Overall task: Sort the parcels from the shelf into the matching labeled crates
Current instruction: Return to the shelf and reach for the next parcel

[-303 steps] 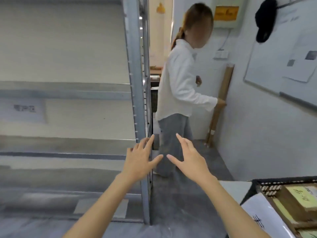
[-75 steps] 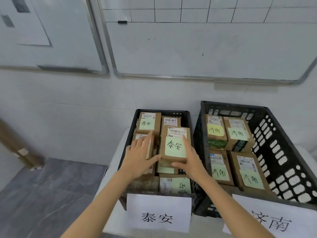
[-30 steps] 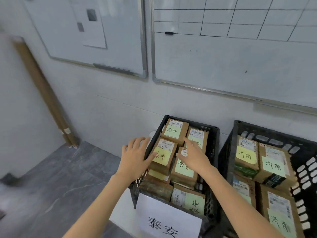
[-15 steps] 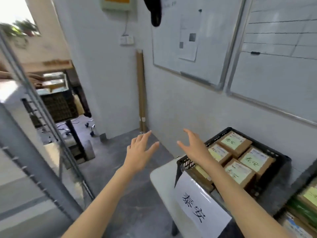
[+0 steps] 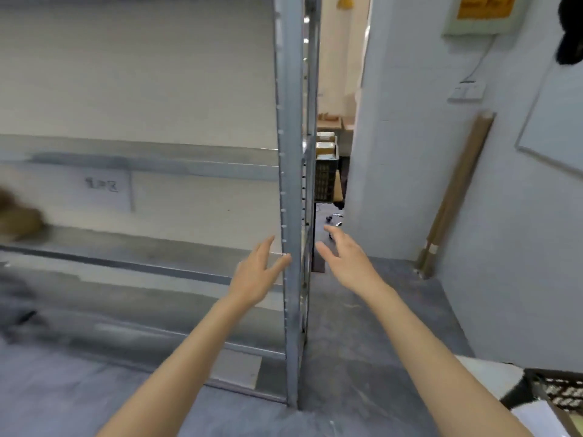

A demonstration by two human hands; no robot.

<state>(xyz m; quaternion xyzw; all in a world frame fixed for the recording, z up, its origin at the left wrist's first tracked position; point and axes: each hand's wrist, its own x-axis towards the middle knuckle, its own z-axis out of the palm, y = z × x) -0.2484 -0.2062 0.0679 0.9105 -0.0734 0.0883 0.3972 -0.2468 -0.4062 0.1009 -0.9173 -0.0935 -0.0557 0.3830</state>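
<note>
We face a tall grey metal shelf (image 5: 142, 250). Its boards are flat, dull and scuffed, and its upright post (image 5: 291, 152) is punched with a row of small holes. To the right, a grey mottled floor (image 5: 362, 310) runs toward a doorway, and a long brown cardboard tube (image 5: 454, 197) leans against the white wall.

In the lower right corner we see the rounded edge of a white bench (image 5: 485, 373), and on it the corner of a black lattice crate (image 5: 561, 394).

Our two hands reach forward, apart and holding nothing, with fingers loosely spread. The left hand (image 5: 255, 272) is in front of the shelf, its thumb close to the post. The right hand (image 5: 347, 260) is on the other side of the post, above the floor.

The only likely parcel (image 5: 19, 220) is a blurred brown shape at the far left of the middle board, well apart from both hands. We cannot read any marking on it. We judge it to be a small cardboard box: stiff, light, dry and not slippery. It is best taken by two opposite sides, one hand on each.

A white paper label (image 5: 101, 184) with smeared writing sits at the back of the shelf.
</note>
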